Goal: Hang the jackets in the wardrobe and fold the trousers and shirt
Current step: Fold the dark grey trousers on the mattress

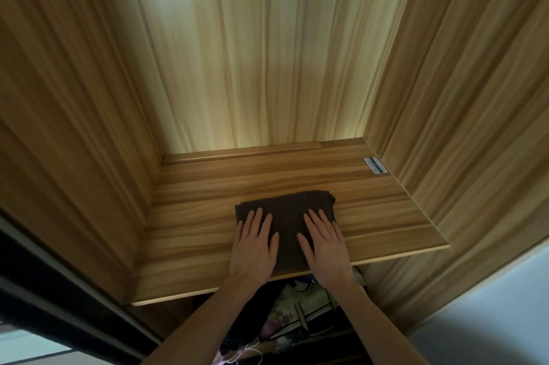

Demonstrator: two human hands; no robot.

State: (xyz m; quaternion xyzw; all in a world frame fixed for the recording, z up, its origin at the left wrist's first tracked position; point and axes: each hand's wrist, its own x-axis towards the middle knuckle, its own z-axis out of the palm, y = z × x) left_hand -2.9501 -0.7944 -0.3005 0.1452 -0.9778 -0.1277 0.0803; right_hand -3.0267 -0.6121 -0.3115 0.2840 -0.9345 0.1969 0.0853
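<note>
A dark brown folded garment [286,216] lies flat on a wooden wardrobe shelf [371,210], near the shelf's front edge. My left hand [254,244] rests palm down on the garment's left part, fingers spread. On its right part my right hand [325,241] lies palm down in the same way. Neither hand grips the cloth. Whether the garment is trousers or a shirt cannot be told.
Wooden side walls and a back panel [267,52] close in the shelf on three sides. A small white label [375,164] sticks at the shelf's back right. Below the shelf, patterned clothes [297,308] hang in the dark. A dark sliding door frame [44,290] runs at lower left.
</note>
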